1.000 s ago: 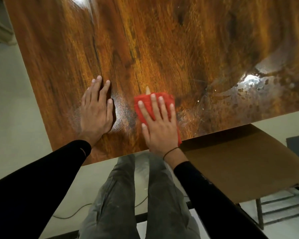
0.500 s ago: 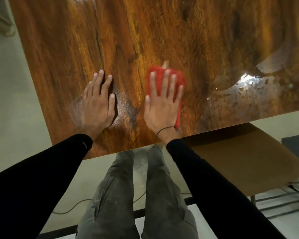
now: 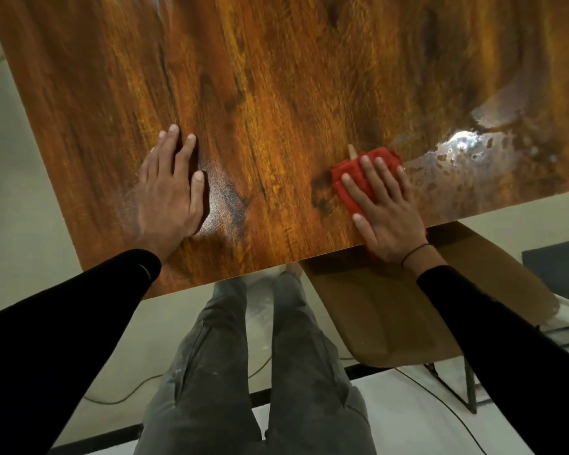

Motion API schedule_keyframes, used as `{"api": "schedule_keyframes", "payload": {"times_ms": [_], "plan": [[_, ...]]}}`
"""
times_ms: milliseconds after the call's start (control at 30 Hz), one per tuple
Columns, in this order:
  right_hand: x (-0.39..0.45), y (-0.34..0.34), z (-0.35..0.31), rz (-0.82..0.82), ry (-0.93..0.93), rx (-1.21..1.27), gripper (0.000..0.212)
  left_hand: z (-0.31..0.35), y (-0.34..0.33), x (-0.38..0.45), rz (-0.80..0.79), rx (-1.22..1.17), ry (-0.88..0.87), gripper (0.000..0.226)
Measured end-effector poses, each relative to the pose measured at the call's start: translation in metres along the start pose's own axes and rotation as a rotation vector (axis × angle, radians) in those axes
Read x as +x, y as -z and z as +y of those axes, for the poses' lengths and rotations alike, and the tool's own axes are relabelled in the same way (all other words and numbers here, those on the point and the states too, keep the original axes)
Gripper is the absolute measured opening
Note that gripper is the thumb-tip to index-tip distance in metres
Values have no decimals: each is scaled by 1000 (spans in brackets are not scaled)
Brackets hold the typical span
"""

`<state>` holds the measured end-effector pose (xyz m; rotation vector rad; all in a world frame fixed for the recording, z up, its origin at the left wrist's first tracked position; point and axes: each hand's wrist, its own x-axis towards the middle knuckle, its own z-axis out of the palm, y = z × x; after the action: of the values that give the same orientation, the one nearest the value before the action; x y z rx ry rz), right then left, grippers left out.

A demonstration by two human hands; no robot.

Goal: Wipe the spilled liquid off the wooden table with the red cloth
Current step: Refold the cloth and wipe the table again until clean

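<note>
On the wooden table (image 3: 276, 77), the left hand (image 3: 168, 195) rests flat, fingers straight. Rightward, the right hand (image 3: 386, 213) presses the red cloth (image 3: 349, 180) with straight fingers near the front edge. Firm pressure into the spilled liquid (image 3: 473, 165) just beside it should lift most.

We think this is a plain indoor room, but we cannot tell what kind, maybe a home or a work room. We see a big shiny wooden bench (image 3: 276, 93) with dark grain. Beside it stands a brown chair (image 3: 391, 316) on thin black metal legs. The floor (image 3: 17, 192) is pale and smooth. Thin black cables (image 3: 440, 412) lie across it, next to a white mat (image 3: 408, 431).
</note>
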<state>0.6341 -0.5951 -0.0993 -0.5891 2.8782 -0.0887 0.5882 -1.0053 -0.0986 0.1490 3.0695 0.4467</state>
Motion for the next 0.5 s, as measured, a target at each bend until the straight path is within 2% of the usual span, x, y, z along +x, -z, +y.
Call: {"api": "schedule_keyframes", "payload": {"times_ms": [333, 433, 500], "plan": [[17, 4, -7, 88, -273, 83, 71, -3, -1, -1, -10, -5, -1, 59], [44, 8, -26, 140, -523, 109, 71, 9, 4, -5, -38, -29, -65, 57], [69, 11, -44, 178, -709, 119, 73, 40, 3, -8, -88, -77, -105, 57]]}}
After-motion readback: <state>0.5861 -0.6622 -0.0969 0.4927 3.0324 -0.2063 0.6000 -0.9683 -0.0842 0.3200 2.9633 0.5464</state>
